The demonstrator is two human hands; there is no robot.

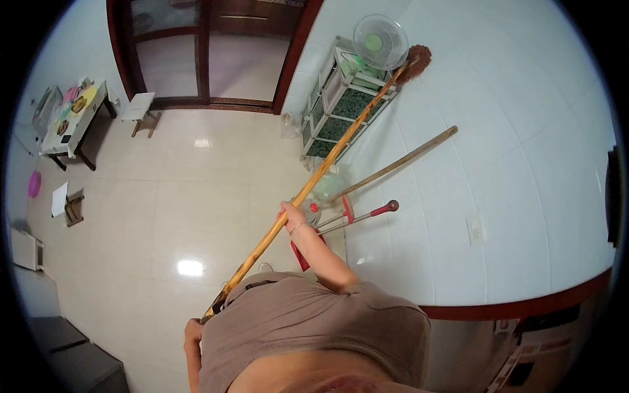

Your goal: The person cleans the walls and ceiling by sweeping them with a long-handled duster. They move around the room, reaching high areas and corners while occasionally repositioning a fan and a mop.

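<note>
A long wooden-handled duster (334, 154) slants from my waist up to the wall. Its shaggy brown head (417, 63) is against or close to the white tiles, beside the fan. My right hand (294, 216) is wrapped round the middle of the handle, a thin bracelet at the wrist. Down by my left hip, my left hand (194, 329) is closed at the dark lower end of the handle, its fingers partly hidden. Under my right forearm stands a red dustpan (300, 255) with a metal shaft, near a bottle with a red cap (314, 208).
A second wooden pole (406, 160) leans on the right wall, near a red-gripped handle (383, 208). A rack with green panels (335, 114) carries a fan (381, 42). Across the tiled floor are stools (138, 107) and a cluttered table (82, 118). Sliding doors (203, 52) stand behind.
</note>
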